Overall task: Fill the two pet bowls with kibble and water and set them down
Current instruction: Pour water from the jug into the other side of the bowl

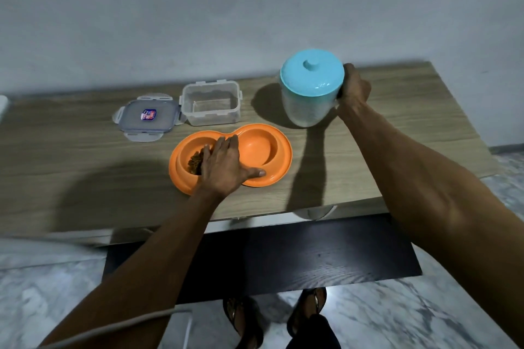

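Note:
An orange double pet bowl lies on the wooden table. Its left cup holds brown kibble; its right cup looks dry. My left hand rests flat on the bowl's middle, fingers spread, thumb on the near rim. My right hand grips the side of a clear water jug with a turquoise lid. The jug hangs tilted just above the table, behind and to the right of the bowl.
A clear plastic food container, with nothing in it, stands behind the bowl, its grey clip lid lying beside it on the left. The table meets a grey wall. A dark lower shelf and my sandalled feet show below.

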Demonstrator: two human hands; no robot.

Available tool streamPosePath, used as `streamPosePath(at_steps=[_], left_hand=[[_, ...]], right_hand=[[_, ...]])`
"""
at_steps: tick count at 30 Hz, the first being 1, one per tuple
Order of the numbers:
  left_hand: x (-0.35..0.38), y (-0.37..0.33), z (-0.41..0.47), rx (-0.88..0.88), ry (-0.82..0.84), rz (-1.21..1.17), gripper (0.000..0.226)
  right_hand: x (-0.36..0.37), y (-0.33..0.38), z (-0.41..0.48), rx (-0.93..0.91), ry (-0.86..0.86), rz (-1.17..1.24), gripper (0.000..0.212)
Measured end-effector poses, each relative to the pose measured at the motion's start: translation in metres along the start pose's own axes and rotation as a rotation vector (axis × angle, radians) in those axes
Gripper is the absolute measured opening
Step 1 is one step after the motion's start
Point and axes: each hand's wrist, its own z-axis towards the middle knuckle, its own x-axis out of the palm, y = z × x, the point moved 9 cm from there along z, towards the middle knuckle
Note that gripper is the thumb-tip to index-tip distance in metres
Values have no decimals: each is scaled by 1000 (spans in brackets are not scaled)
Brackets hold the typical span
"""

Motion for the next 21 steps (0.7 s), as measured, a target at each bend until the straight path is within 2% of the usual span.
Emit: streamPosePath(at_steps=[5, 11, 21], left_hand=[[-1, 0, -1, 2, 6, -21, 109], [-2, -1, -1, -25, 43, -14, 110], [1, 0, 0, -12, 51, -16, 112]], right_hand=[[3, 16, -21, -67, 5, -74, 23], [10, 38, -48, -235, 8, -263, 35], [28, 69, -94, -513, 63, -573, 37]])
